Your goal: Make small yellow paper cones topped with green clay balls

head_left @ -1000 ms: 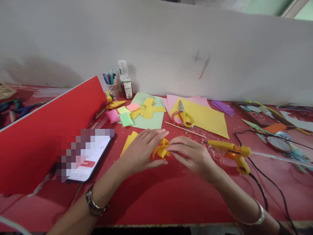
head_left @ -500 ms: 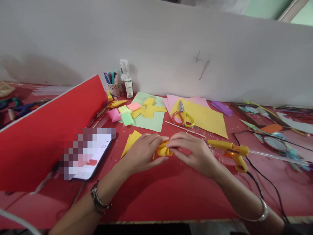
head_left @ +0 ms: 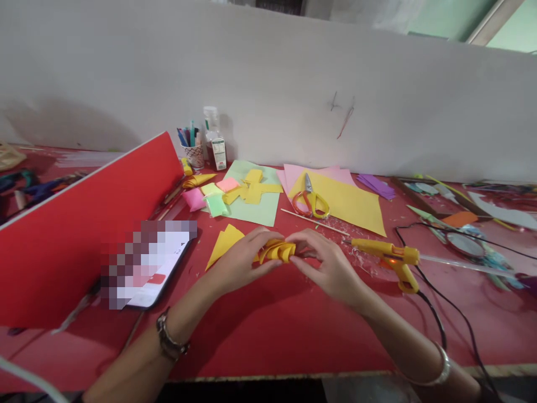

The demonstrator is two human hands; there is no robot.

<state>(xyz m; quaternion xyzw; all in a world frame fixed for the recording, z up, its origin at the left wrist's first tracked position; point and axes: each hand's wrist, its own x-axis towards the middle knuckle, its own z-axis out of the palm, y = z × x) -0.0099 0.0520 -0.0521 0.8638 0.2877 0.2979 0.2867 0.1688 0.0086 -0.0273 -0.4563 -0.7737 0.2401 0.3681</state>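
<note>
Between my hands is a piece of curled yellow paper (head_left: 286, 251) with several rolled folds. My left hand (head_left: 244, 258) grips its left side between thumb and fingers. On the right end, the fingertips and thumb of my right hand (head_left: 329, 264) close around the paper's edge. Just left of my left hand lie folded yellow paper pieces (head_left: 224, 244). A yellow glue gun (head_left: 388, 254) with a lit orange light rests right of my right hand, a clear glue stick out of its back.
Scissors (head_left: 309, 200) lie on a yellow sheet (head_left: 356, 201), with a thin stick (head_left: 314, 221) in front. Yellow strips (head_left: 254, 189) lie on a green sheet (head_left: 268, 210). A phone (head_left: 163, 274) leans by a red board (head_left: 84, 224). A black cord (head_left: 455, 305) trails at right.
The curled yellow paper has turned, so more of its rolled layers face me. Both hands still hold it, my right fingers shifted slightly. The whole view has moved a little.
</note>
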